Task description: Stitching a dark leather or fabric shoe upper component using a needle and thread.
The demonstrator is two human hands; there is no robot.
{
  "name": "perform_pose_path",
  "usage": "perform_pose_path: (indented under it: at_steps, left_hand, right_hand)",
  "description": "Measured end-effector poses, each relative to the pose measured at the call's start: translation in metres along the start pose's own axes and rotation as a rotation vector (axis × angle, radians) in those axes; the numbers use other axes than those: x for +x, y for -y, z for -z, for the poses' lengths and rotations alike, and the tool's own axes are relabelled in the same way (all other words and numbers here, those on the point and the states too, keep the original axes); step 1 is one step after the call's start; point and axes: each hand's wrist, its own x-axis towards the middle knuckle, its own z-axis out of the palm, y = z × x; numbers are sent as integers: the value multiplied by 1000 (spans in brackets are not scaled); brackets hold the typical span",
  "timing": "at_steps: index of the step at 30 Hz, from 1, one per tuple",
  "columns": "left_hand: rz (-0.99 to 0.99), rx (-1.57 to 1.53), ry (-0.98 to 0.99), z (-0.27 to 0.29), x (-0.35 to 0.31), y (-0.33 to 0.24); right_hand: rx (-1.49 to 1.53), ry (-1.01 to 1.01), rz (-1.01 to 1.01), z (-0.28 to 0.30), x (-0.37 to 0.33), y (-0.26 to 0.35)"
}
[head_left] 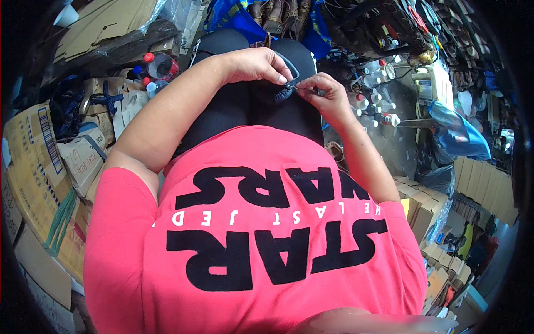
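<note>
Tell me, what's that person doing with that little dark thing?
Someone in a bright pink T-shirt has both hands over black-clothed legs. The left hand pinches a small, dark, curved piece with stitches or lacing. The right hand is beside it, fingertips together; whatever they grip is too small to tell. Brown cardboard boxes are at the left.

I see the left arm [186, 103] bent at the elbow, slanting up from the left; at upper centre the left hand [261, 65] droops, thumb and fingers drawn together. The right arm [370, 153] angles up from the right, the right hand [327, 92] curled, its fingertips near the left's.
</note>
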Motion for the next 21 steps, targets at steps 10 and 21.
perform_pose_path:
  at_steps: [10,21]
  left_hand:
    - [10,79,106,5,2,5]
    - [15,110,117,3,3,11]
  right_hand:
    - [-183,-51,50,-4,-12,15]
    - [-575,141,171,8,1,43]
